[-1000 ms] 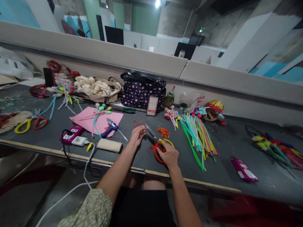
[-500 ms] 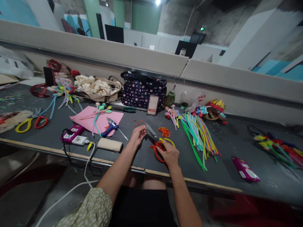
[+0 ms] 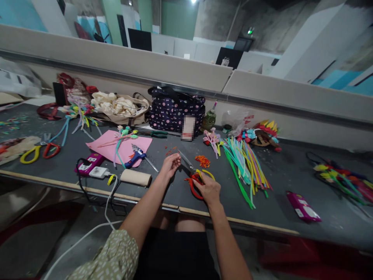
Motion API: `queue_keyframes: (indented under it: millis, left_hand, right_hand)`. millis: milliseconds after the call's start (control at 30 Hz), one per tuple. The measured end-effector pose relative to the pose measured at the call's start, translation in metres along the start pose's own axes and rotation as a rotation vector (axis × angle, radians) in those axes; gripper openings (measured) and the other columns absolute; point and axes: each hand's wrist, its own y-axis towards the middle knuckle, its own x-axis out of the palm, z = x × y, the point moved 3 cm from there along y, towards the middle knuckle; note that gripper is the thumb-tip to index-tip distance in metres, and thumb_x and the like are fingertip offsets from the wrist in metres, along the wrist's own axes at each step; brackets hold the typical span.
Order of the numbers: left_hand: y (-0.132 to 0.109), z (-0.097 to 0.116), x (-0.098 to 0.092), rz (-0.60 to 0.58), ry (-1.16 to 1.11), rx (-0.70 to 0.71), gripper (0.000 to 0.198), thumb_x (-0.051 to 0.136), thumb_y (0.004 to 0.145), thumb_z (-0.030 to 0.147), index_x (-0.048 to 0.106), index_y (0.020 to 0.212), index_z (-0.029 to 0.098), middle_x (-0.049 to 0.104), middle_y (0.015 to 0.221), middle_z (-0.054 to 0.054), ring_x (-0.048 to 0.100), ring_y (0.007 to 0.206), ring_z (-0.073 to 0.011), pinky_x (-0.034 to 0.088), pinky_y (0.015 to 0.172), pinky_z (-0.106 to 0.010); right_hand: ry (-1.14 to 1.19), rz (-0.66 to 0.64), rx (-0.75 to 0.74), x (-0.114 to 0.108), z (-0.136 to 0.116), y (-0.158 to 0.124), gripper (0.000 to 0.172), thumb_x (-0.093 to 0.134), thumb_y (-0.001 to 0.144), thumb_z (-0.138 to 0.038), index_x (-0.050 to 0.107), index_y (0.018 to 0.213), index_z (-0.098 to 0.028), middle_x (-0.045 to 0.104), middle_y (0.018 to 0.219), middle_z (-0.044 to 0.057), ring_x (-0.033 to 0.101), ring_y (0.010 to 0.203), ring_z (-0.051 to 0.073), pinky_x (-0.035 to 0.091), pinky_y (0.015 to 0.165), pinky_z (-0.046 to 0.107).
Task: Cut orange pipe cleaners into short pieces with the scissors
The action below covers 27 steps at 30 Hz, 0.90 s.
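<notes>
My right hand (image 3: 209, 188) grips a pair of scissors (image 3: 192, 169) with one red and one yellow handle, its blades pointing up and left. The blade tips are close to the fingertips of my left hand (image 3: 171, 165), which are pinched together; whatever they hold is too small to make out. Beyond the scissors lies a small pile of orange cut pieces (image 3: 203, 161), and a few reddish scraps (image 3: 171, 150) are scattered past my left hand. More red-orange bits (image 3: 188, 180) show beside the scissor handles, partly hidden by them.
To the right lie a bundle of coloured pipe cleaners (image 3: 247, 167) and a purple box (image 3: 303, 206). On the left are a cardboard roll (image 3: 136, 177), a blue glue gun (image 3: 135, 156), pink paper (image 3: 97, 146), a cabled power bank (image 3: 89, 165) and second scissors (image 3: 40, 149). A dark patterned bag (image 3: 175, 111) stands behind.
The view has shifted very slightly. Both hands and the scissors stay in nearly the same place, with no clear change in grip.
</notes>
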Motion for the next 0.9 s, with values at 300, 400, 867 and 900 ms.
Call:
queue_keyframes:
  millis: [300,400,867,900]
  left_hand:
    - [-0.0015,-0.0001,0.0015,-0.023,-0.021,-0.01,0.013,0.069,0.064,0.014,0.058,0.07,0.013,0.06,0.058,0.001,0.053,0.048,-0.0052,0.045,0.049,-0.017]
    - [-0.002,-0.0001,0.0016,-0.021,-0.021,-0.007,0.013,0.069,0.065,0.014,0.059,0.072,0.013,0.061,0.06,0.0,0.054,0.049,-0.0054,0.046,0.05,-0.017]
    - [-0.0001,-0.0007,-0.0009,-0.01,-0.001,0.006,0.018,0.072,0.065,0.017,0.063,0.08,0.011,0.063,0.065,-0.001,0.055,0.05,-0.0056,0.048,0.051,-0.018]
    - [-0.0003,-0.0006,-0.0006,-0.006,0.002,0.013,0.019,0.072,0.064,0.017,0.063,0.08,0.011,0.063,0.065,-0.001,0.055,0.05,-0.0056,0.048,0.051,-0.018]
  right_hand:
    - [0.011,0.017,-0.004,-0.0006,-0.001,-0.0001,0.05,0.046,0.085,-0.058,0.064,0.111,-0.019,0.071,0.088,0.005,0.063,0.073,0.015,0.041,0.064,0.025]
    - [0.032,0.009,-0.009,-0.0001,-0.0012,0.0,0.05,0.046,0.086,-0.058,0.064,0.111,-0.019,0.071,0.087,0.005,0.063,0.074,0.015,0.042,0.065,0.024]
    - [0.0,0.039,0.005,0.0014,0.0019,-0.0002,0.051,0.044,0.087,-0.056,0.063,0.115,-0.018,0.072,0.09,0.007,0.064,0.075,0.017,0.043,0.066,0.025]
    - [-0.004,0.04,0.015,0.0018,0.0024,-0.0001,0.051,0.045,0.086,-0.056,0.063,0.115,-0.018,0.072,0.09,0.008,0.064,0.076,0.017,0.043,0.067,0.025]
